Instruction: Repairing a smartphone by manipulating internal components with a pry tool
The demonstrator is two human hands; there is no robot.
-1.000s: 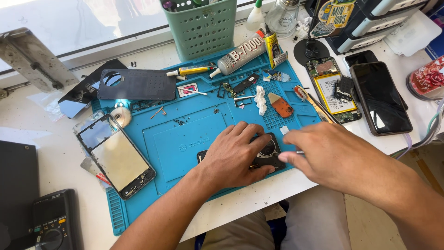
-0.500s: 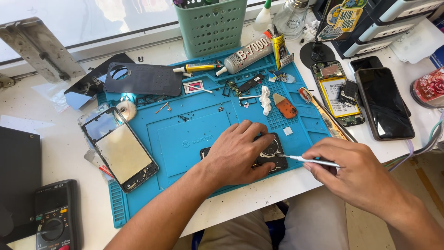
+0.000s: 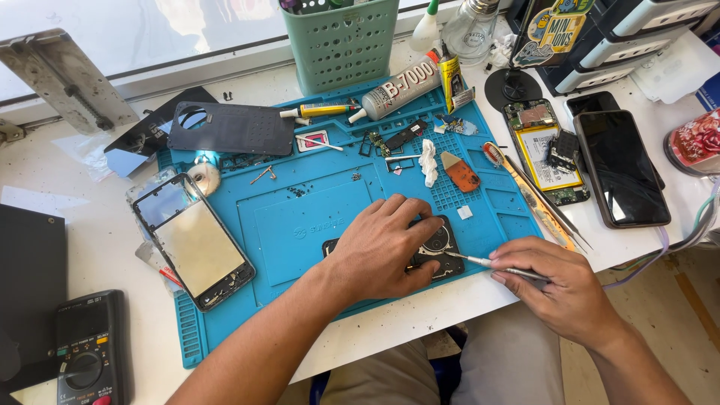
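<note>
**Tweezers at the edge of the opened phone**

My right hand (image 3: 559, 289), lower right of the frame, pinches a pair of metal tweezers (image 3: 491, 264), whose tips meet the right edge of the dark opened phone (image 3: 439, 244). My left hand (image 3: 382, 247) lies flat over that phone, fingers closed down on it, pressing it to the blue work mat (image 3: 300, 217) at lower centre. Left of the mat's middle lies a phone frame with a reflective screen (image 3: 191, 240). A green perforated basket (image 3: 341, 41) stands at top centre, a glue tube (image 3: 397, 90) beside it. A black multimeter (image 3: 86, 349) sits at lower left.
</note>
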